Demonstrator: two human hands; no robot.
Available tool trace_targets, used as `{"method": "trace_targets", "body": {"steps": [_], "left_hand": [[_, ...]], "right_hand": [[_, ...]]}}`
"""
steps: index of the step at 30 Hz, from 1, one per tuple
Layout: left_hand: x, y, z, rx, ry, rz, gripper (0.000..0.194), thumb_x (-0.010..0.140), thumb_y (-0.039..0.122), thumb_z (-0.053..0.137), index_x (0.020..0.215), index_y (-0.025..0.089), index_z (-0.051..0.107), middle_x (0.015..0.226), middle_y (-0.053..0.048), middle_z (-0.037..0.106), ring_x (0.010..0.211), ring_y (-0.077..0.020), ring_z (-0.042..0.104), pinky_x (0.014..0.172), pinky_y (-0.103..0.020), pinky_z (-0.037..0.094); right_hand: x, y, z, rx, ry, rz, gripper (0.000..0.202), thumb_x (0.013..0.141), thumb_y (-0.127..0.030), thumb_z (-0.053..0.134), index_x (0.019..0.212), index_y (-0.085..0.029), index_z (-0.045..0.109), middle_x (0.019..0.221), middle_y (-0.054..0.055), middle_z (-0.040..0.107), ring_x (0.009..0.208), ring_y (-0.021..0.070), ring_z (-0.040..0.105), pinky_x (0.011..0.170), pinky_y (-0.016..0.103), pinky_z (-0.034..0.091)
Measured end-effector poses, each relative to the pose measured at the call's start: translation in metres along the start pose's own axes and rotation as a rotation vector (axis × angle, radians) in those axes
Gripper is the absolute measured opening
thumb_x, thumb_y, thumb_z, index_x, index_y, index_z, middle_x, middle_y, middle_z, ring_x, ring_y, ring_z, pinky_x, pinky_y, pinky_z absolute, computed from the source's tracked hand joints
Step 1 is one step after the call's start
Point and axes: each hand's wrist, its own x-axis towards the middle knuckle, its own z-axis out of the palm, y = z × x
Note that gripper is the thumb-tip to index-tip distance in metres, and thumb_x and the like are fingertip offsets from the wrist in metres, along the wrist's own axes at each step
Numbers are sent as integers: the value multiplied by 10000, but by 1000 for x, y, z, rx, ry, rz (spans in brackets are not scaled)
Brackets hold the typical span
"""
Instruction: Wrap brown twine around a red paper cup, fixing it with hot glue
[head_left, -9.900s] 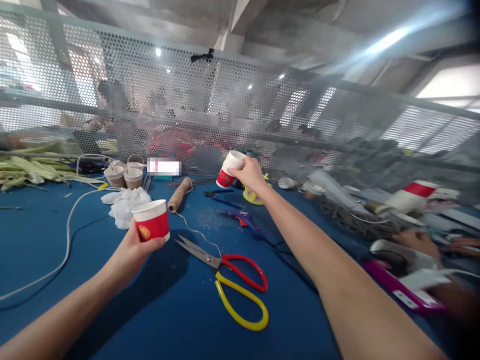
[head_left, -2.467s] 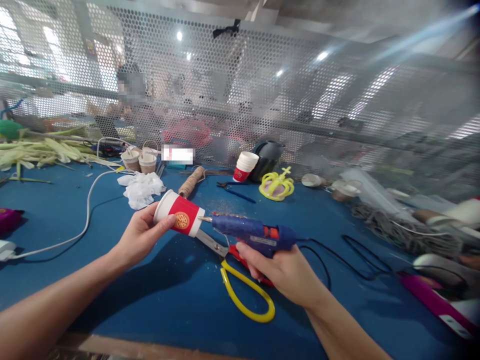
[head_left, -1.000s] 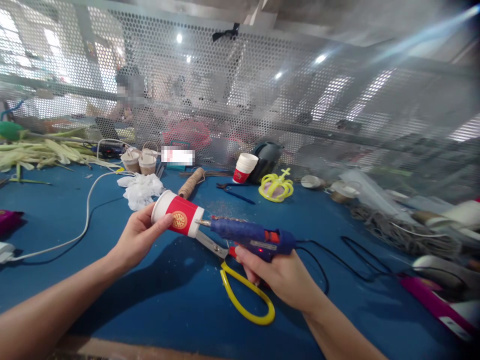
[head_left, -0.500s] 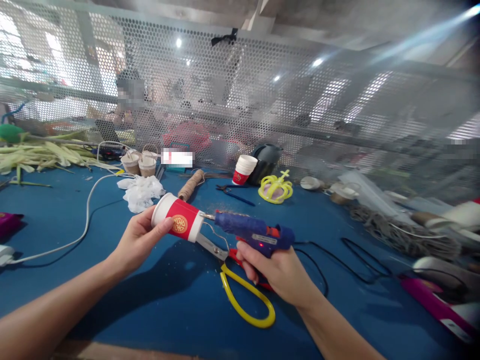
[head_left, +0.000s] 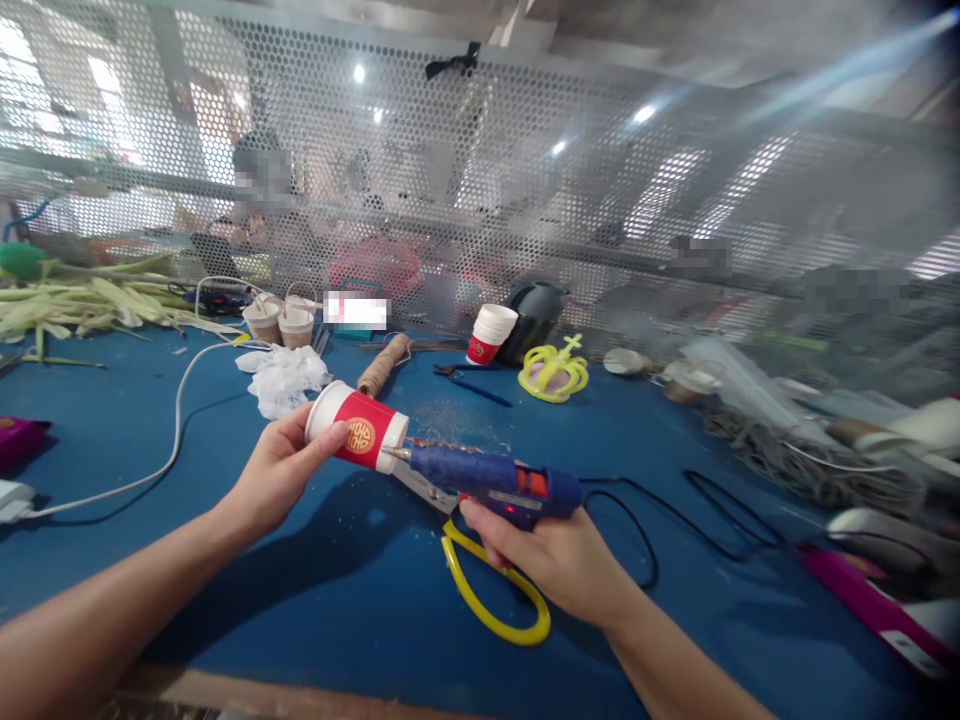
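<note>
My left hand [head_left: 281, 470] is closed round a red and white paper cup [head_left: 363, 428] lying on its side in the air, its base toward the right. In my right hand [head_left: 551, 560] is a blue hot glue gun [head_left: 495, 478] with a small red light lit. The gun's metal nozzle is at the edge of the cup's base; I cannot tell whether it touches. Scissors with yellow handles [head_left: 499, 625] lie on the table below, partly hidden by the glue gun and my right hand.
Behind are a twine roll [head_left: 385, 365], crumpled white plastic [head_left: 283, 380], pliers [head_left: 474, 384], stacked paper cups [head_left: 491, 333] and a yellow crown [head_left: 553, 375]. A black cord [head_left: 720, 545] runs right; a white cable [head_left: 178, 440] crosses the left. A perforated metal screen [head_left: 480, 220] stands behind.
The glue gun's nozzle has moved left and down along the cup's base edge, and my right hand has shifted slightly with it. The cup has stayed nearly in place.
</note>
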Motion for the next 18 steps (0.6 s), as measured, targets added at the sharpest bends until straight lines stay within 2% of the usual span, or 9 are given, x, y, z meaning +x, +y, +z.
{"method": "trace_targets", "body": {"steps": [4, 12, 18], "left_hand": [[-1, 0, -1, 2, -19, -1, 293, 723, 308, 629, 958, 134, 630, 812, -50, 678, 743, -156, 585, 702, -256, 457], [0, -3, -3, 11, -6, 45, 248, 728, 284, 627, 948, 168, 632, 852, -34, 681, 761, -152, 584, 704, -235, 453], [-2, -4, -4, -1, -31, 66, 207, 738, 252, 624, 937, 198, 637, 833, -11, 681, 745, -120, 569, 690, -193, 453]], "right_hand": [[0, 0, 0, 4, -12, -16, 176, 694, -347, 570, 671, -173, 573, 393, -42, 492, 347, 86, 467, 377, 193, 433], [2, 4, -5, -36, -9, -28, 379, 764, -410, 506, 472, -169, 508, 382, -5, 499, 374, 92, 488, 431, 215, 449], [2, 2, -4, 52, 60, -17, 352, 770, -413, 516, 534, -153, 538, 373, -27, 475, 371, 80, 458, 466, 225, 444]]}}
